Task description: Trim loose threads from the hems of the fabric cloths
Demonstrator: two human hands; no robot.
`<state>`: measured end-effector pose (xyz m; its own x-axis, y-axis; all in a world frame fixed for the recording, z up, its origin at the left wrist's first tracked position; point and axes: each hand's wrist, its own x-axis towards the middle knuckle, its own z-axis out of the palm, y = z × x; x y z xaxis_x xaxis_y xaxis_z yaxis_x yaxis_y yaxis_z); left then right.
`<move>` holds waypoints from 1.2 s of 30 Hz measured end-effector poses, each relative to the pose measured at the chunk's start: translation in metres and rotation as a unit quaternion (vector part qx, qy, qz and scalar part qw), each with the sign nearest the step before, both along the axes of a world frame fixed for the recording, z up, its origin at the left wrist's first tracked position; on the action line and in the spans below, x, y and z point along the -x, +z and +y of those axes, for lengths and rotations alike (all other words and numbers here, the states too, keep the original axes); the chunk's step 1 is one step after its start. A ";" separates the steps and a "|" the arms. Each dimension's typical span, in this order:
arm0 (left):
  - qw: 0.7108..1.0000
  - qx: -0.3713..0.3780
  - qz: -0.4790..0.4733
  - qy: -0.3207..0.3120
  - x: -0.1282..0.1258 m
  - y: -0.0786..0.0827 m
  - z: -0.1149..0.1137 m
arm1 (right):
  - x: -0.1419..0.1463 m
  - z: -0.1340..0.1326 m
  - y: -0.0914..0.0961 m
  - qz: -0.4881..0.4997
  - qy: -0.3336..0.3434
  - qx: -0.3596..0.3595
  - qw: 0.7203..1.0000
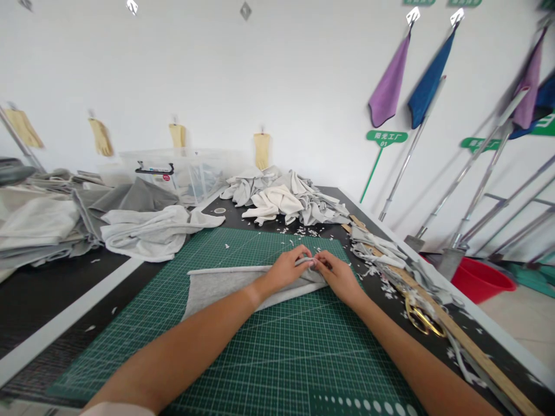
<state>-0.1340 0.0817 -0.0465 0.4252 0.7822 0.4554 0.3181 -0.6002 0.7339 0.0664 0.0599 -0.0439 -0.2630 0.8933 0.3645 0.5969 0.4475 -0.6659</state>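
Note:
A piece of light grey fabric (225, 287) lies stretched across the green cutting mat (277, 352), with pale edges along its long sides. At its right end, my left hand (291, 266) pinches the cloth between thumb and fingers. My right hand (336, 274) grips the same end, its fingertips meeting those of the left. The exact fold between the fingertips is partly hidden. Gold-handled scissors (422, 320) rest among scraps to the right of my right forearm.
Behind the mat sits a heap of grey and cream cloth (281, 199). Folded fabric (147, 231) is stacked at left near a clear plastic bin (173, 167). A wooden ruler (459, 335) and scraps line the right table edge. A red bucket (481, 280) stands beyond it.

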 end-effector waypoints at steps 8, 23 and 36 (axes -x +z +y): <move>1.000 -0.014 0.012 0.013 0.001 -0.004 0.006 | 0.003 -0.004 0.004 -0.045 -0.001 0.002 0.999; 0.999 -0.019 0.035 0.000 0.002 0.002 0.001 | 0.003 0.004 -0.004 -0.022 -0.016 0.001 1.000; 1.000 -0.018 0.017 0.008 0.002 -0.003 0.003 | 0.004 -0.001 0.006 -0.063 -0.001 -0.034 0.997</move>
